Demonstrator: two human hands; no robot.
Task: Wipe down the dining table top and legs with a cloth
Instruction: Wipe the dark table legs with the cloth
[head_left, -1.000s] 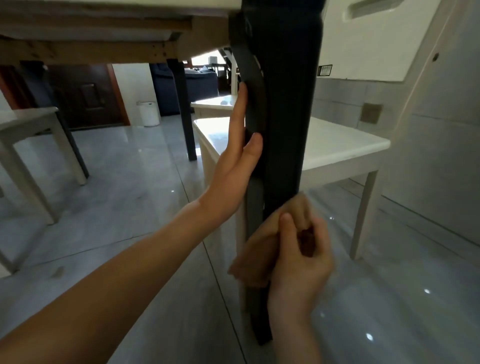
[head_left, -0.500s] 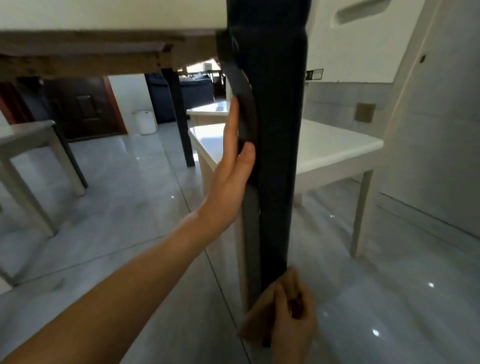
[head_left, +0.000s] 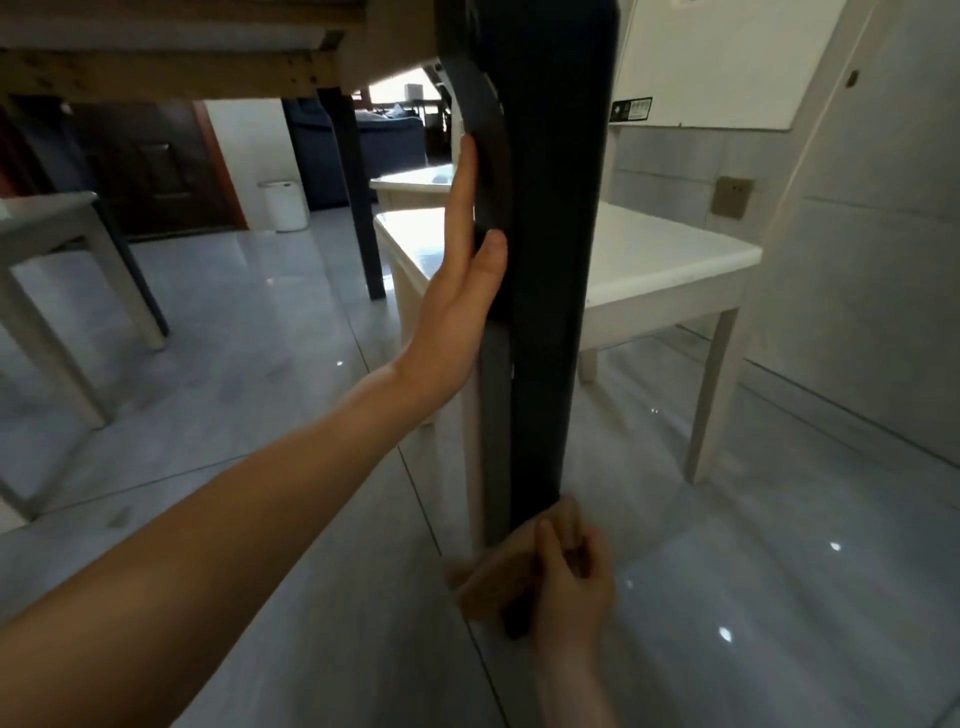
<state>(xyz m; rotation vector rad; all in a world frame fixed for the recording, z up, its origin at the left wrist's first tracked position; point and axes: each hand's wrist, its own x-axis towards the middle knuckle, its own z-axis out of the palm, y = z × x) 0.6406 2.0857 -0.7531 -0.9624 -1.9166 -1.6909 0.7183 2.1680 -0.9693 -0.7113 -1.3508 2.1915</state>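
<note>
Now the wipe has run nearly the whole length of the near table leg. Left of that leg, the left hand has not shifted: its palm and straight fingers lie flat against the leg's side, thumb on the front edge, bracing rather than gripping. Low on the leg, the cloth has travelled from about mid-height a second ago to just above the foot. The right hand, at the leg's lower right, has fingers and thumb curled round the bunched cloth, pressing it to the leg. The downward stroke on this face looks all but finished. The foot and other faces probably still need a pass, and the table top is out of sight.

Far left of the leg stands a pale stool with squared legs, and above it the table's underside shows raw, knotty timber rails. Behind, a small white bin is rounded and smooth. The leg itself is a dark, matt, square-section post. The cloth is tan, soft and crumpled. Right of the leg, a white chair has a flat, glossy seat, and the grey floor tiles mirror points of light.
</note>
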